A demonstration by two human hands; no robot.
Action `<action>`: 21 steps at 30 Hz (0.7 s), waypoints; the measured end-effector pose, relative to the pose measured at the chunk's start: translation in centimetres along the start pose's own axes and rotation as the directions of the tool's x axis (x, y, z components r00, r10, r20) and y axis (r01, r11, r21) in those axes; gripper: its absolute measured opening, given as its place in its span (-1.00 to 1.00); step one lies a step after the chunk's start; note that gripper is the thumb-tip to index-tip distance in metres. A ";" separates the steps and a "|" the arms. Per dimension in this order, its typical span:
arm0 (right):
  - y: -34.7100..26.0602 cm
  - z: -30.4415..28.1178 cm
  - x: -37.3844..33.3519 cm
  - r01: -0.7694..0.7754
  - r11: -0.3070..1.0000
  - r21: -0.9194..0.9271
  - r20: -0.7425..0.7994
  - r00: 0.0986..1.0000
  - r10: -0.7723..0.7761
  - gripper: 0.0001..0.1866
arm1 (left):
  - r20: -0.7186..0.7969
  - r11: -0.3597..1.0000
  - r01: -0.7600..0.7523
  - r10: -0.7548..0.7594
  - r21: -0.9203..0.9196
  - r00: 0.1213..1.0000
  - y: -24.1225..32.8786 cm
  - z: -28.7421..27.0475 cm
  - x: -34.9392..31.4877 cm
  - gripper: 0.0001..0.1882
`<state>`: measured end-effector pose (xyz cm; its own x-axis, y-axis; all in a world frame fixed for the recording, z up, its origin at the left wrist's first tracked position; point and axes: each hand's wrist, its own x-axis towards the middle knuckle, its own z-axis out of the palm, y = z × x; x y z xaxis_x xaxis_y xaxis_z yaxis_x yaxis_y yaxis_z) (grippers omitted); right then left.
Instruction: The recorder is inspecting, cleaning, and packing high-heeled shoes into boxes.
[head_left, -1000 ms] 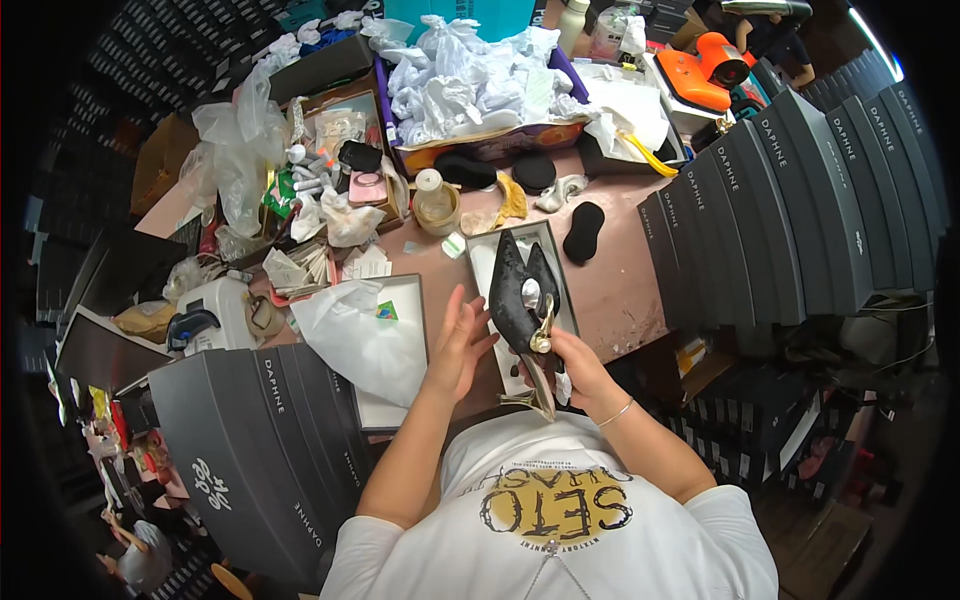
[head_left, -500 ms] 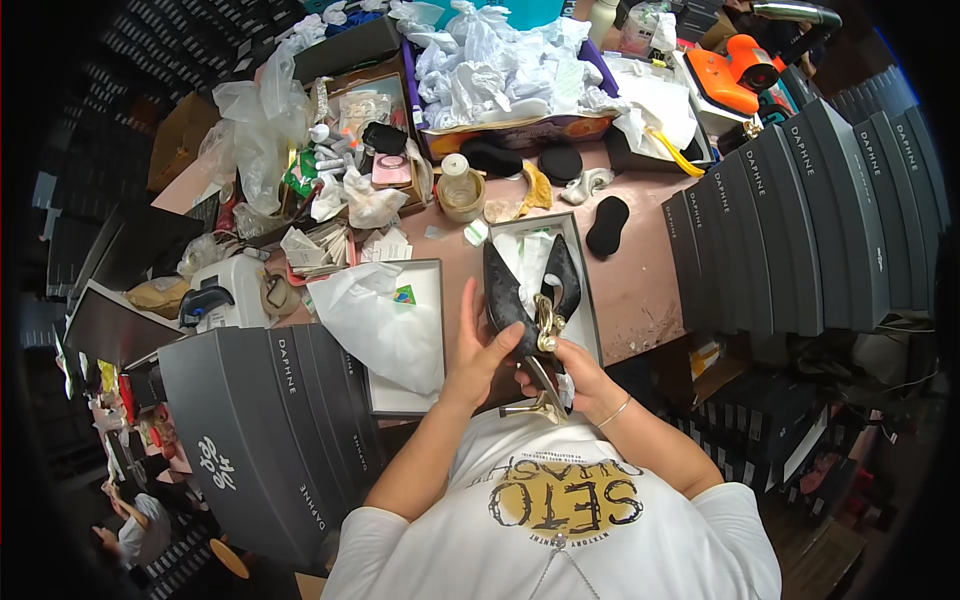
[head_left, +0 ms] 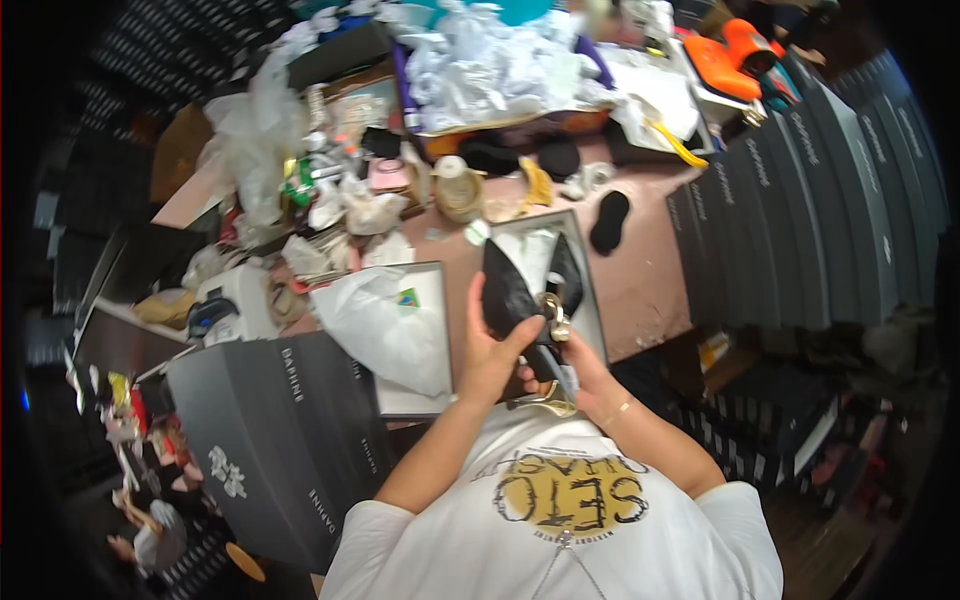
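Left hand [head_left: 492, 362] is now on the shoes [head_left: 506, 286], where a second ago it hung spread beside them; toes have fanned apart too. From my end, its thumb lies over the left-side shoe with fingers along the outer side, so it's holding. Right hand [head_left: 592, 378] grips the pair low, toward the heels, some fingertips curled round, the rest hidden from me. Shoes are black, pointed, held before the white shirt [head_left: 460, 480], over an open box [head_left: 593, 338]; can't tell if they touch it. I'd judge them light, stiff in the sole, softer above, maybe slick. I'd hold the sides behind the toe, off the gold trim [head_left: 552, 314], likely the fragile bit. Gold heel [head_left: 545, 402] sits by the shirt. Grey boxes [head_left: 275, 440] stand both sides. Pinkish table [head_left: 648, 275]: white bag [head_left: 385, 330] in a second box [head_left: 410, 403], black pad [head_left: 609, 222], jar [head_left: 457, 192]. Beyond: crumpled paper [head_left: 490, 72] heaped in a tub [head_left: 520, 134], orange tool [head_left: 722, 66] right, dim room, shelving [head_left: 130, 110].
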<state>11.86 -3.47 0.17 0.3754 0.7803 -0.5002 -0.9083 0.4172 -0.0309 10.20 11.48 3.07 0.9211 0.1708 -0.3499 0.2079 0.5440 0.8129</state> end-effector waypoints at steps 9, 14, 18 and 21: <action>-0.1 0.4 -2.6 0.124 0.926 -0.358 -0.007 0.991 -0.135 -0.35 | -0.131 0.350 0.050 0.212 0.936 0.969 3.9 -11.8 2.7 -0.11; -0.2 1.0 -1.6 0.105 0.875 -0.472 0.023 0.994 -0.107 -0.50 | -0.240 -0.151 0.283 0.251 0.947 0.938 3.9 -24.5 8.2 -0.64; -1.5 0.6 -1.7 0.100 0.992 -0.083 0.172 0.982 -0.084 -0.45 | -0.015 0.371 -0.096 0.285 0.924 0.958 9.9 -14.3 5.2 -0.82; -2.8 0.9 -1.9 0.075 0.989 0.126 0.267 0.958 -0.106 -0.40 | 0.130 0.384 -0.261 0.335 0.886 0.933 14.0 -9.2 1.2 -0.80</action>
<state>13.85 -5.67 2.02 0.5055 0.8275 -0.2444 -0.8472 0.5297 0.0409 11.20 26.85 9.71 0.9720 0.2348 0.0057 0.1313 -0.5633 0.8157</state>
